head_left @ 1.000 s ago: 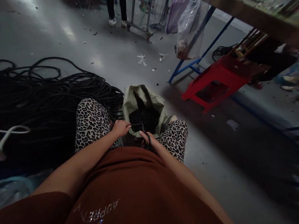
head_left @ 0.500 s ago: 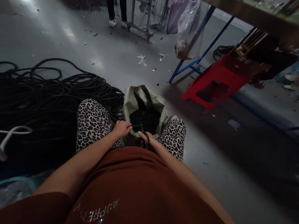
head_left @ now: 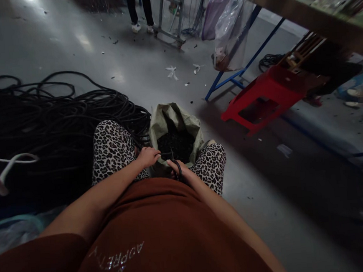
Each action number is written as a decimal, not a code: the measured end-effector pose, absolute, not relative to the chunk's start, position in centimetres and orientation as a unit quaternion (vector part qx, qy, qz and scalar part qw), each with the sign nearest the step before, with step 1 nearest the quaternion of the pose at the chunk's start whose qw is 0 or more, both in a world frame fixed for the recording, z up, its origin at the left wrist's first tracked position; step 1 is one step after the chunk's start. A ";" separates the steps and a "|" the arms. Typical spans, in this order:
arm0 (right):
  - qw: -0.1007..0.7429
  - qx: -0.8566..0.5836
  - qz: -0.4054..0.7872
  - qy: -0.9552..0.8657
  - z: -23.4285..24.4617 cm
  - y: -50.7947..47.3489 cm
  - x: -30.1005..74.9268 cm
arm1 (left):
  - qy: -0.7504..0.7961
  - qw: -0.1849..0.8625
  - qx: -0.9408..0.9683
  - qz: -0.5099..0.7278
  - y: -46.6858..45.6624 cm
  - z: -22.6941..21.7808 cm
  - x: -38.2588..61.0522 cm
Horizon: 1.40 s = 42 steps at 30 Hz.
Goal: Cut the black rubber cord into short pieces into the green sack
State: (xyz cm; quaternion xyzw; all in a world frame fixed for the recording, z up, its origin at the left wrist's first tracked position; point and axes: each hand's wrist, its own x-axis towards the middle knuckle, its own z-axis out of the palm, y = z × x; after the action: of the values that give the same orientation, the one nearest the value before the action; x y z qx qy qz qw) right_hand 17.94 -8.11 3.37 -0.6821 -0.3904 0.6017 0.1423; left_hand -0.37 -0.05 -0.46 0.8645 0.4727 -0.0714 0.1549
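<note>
I sit with an open green sack (head_left: pixel 164 120) between my knees; small black pieces (head_left: pixel 176 144) fill it. My left hand (head_left: pixel 147 156) is closed in a pinch on a thin black cable end (head_left: pixel 165 154) held over the sack's mouth. My right hand (head_left: pixel 180 171) is closed on black-handled scissors (head_left: pixel 175 163), whose blades point up at that cable. A big heap of coiled black cable (head_left: pixel 42 122) lies on the floor to my left, against my left knee.
A red plastic stool (head_left: pixel 265 98) lies tipped under a blue-legged workbench (head_left: pixel 313 21) at the right. Clear plastic bags (head_left: pixel 229 27) hang from the bench. Another person's legs (head_left: pixel 140 9) stand by a metal rack at the back. Scraps litter the grey floor.
Hands and scissors stay almost still over the sack; the view has only shifted slightly.
</note>
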 end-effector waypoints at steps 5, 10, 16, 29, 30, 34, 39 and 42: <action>0.139 -0.676 0.609 -0.391 2.9 -8.2 18.1 | 0.475 0.155 0.863 -0.070 0.0 -0.4 -0.3; 0.134 -0.675 0.616 -0.384 2.2 -8.2 18.1 | 0.481 0.160 0.860 -0.063 0.0 -0.4 -0.3; 0.136 -0.672 0.623 -0.377 1.3 -8.1 18.0 | 0.480 0.177 0.858 -0.046 0.0 -0.6 -0.3; 0.127 -0.678 0.557 -0.462 1.5 -7.7 18.4 | 0.466 0.180 0.865 -0.055 0.1 -0.6 -0.2; 0.133 -0.678 0.560 -0.458 1.5 -7.8 18.4 | 0.467 0.181 0.864 -0.053 0.1 -0.6 -0.2; 0.151 -0.694 0.566 -0.419 1.3 -8.1 18.2 | 0.472 0.192 0.859 -0.042 0.2 -0.8 -0.3; 0.164 -0.707 0.563 -0.395 1.2 -8.2 18.2 | 0.482 0.195 0.853 -0.041 0.6 -1.1 -0.7; 0.169 -0.711 0.563 -0.386 1.4 -8.3 18.4 | 0.483 0.193 0.853 -0.046 0.8 -1.3 -0.9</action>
State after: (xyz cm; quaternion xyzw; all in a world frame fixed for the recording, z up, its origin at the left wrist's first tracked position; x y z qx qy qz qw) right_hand 18.35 -8.35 1.36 -0.7111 -0.3862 0.5627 0.1691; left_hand -0.86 0.79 -1.27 0.8528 0.4829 -0.0459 0.1934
